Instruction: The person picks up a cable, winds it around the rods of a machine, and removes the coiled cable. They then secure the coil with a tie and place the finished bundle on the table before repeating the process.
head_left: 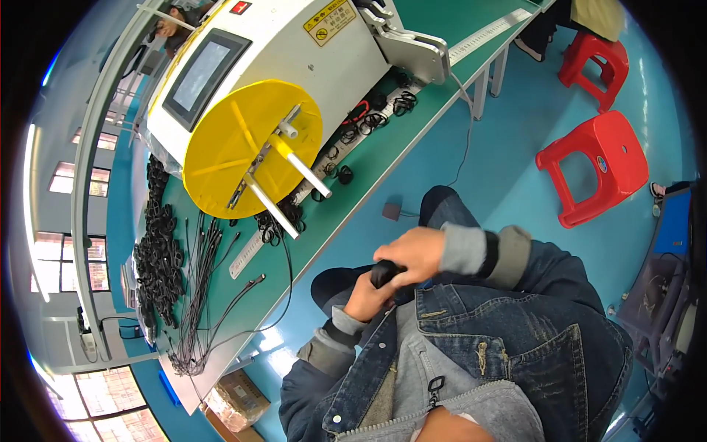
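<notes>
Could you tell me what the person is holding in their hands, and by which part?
Both hands, left hand and right hand, close around a small black object near the lap. It is mostly hidden, so which part each hand grips cannot be told.

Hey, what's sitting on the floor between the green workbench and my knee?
In the head view, a small grey foot pedal with its cable lies on the blue floor there.

left hand (pixel 366 296) and right hand (pixel 414 254) clasped together, fingers curled
</notes>
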`<state>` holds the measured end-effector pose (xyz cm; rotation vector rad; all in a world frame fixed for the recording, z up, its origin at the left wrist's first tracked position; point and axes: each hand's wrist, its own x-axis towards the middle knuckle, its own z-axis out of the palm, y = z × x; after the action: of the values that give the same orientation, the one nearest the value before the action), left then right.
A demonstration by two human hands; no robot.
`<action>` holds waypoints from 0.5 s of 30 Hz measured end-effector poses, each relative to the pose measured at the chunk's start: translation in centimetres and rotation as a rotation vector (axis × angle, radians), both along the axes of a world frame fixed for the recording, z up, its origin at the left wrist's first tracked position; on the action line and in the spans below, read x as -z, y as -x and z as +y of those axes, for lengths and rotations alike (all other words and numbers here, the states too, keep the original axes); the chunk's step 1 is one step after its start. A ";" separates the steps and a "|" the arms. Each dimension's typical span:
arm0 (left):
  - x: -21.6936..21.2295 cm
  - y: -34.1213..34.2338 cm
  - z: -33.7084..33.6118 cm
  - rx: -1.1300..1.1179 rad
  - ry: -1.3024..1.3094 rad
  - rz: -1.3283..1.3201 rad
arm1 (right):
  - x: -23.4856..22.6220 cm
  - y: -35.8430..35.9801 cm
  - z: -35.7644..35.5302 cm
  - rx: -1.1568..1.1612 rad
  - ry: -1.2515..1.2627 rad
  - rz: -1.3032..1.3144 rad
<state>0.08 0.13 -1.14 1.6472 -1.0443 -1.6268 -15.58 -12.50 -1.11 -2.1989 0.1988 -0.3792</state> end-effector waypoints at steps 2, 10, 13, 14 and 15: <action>-0.7 0.2 -1.0 -0.064 -0.036 0.059 | -1.2 1.1 -4.2 0.191 0.086 -0.234; -2.2 3.1 -3.7 -0.053 0.167 0.118 | -0.4 -0.9 -17.4 0.975 0.718 -0.029; -2.6 2.8 -4.3 -0.061 0.222 0.123 | -1.8 -1.4 -19.0 0.759 0.012 -0.164; -2.7 2.6 -4.8 -0.071 0.226 0.122 | -1.7 -1.6 -19.6 0.749 0.014 -0.165; -2.8 2.4 -5.0 -0.102 0.241 0.131 | -1.5 -1.7 -19.7 0.751 -0.019 -0.137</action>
<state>-2.28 -4.91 1.68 1.3933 -1.0286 -1.4595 -13.87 -32.24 0.41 -1.9999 0.9539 -0.9257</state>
